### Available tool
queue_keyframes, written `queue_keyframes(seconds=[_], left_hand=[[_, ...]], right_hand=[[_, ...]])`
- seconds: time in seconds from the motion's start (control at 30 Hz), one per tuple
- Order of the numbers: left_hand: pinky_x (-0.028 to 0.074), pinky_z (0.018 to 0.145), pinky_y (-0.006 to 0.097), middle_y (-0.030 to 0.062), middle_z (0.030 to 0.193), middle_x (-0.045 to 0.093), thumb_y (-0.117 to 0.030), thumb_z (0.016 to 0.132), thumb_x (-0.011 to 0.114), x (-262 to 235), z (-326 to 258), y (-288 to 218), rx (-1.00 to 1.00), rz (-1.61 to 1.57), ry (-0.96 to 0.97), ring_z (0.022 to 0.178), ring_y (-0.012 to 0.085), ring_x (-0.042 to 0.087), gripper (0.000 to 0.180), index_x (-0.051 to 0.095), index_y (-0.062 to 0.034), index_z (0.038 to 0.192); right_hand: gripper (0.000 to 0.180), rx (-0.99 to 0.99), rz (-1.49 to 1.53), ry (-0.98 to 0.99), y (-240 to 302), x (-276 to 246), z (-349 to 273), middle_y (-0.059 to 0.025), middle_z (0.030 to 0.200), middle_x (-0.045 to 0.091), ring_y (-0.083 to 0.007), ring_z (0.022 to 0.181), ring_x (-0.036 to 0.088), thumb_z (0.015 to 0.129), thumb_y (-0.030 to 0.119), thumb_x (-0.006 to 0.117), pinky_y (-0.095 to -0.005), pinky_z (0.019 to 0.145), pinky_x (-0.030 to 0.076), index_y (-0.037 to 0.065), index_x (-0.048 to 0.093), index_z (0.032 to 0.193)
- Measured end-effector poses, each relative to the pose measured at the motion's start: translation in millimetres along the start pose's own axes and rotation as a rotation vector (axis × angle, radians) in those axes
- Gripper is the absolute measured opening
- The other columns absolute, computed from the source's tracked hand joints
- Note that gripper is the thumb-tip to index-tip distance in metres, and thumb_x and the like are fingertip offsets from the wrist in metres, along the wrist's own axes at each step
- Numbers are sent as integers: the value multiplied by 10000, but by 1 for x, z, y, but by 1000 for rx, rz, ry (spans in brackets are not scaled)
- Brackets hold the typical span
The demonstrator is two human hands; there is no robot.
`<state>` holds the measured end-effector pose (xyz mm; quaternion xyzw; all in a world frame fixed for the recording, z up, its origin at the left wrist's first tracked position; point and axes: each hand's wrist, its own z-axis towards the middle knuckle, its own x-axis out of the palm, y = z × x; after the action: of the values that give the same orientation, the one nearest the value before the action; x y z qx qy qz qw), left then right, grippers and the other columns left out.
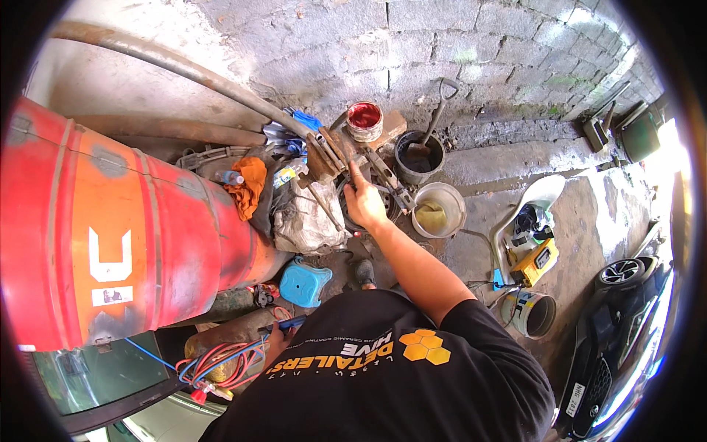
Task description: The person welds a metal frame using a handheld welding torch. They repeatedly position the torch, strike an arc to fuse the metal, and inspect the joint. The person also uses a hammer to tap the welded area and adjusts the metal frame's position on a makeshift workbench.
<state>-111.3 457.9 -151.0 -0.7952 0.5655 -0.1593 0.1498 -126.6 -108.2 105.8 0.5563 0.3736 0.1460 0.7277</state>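
A grey block wall is rising beyond the hands — a stained concrete floor is spreading to their right, bright light glaring farther right.

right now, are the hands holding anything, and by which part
Left hand: seemingly a blue object, but which part is gripped can't be told. Right hand: nothing visibly held.

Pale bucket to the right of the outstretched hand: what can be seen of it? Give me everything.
The pale bucket is round, open-topped and off-white, plastic by its look, with stained walls. It stands upright on the dirty floor, to the right of the person's right hand and just below the dark bucket in the picture. A yellowish, soft-looking piece, perhaps cloth or sponge, lies inside. Whether it holds any liquid, or touches the dark bucket, I cannot tell.
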Motion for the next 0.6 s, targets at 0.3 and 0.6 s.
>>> queue_keyframes(seconds=[0.3, 0.6], left_hand=[[594, 792, 486, 123, 983, 574, -431, 1041, 536, 13, -6, -5, -24, -34, -54, 904, 286, 607, 386, 545, -53, 1118], [599, 716, 436, 117, 938, 648, -475, 1040, 510, 19, 2, -4, -33, -27, 133, 846, 293, 653, 407, 580, -85, 1131]], right_hand=[[620, -8, -119, 53, -1, 1, 1, -327, 1162, 638, -487, 1077, 616, 963, 221, 560, -510, 935, 487, 67, 370, 1533], [605, -74, -70, -14, -4, 3, -7, -324, 1146, 642, -479, 1052, 621, 963, 217, 567, -508, 931, 485, 75, 392, 1524]])
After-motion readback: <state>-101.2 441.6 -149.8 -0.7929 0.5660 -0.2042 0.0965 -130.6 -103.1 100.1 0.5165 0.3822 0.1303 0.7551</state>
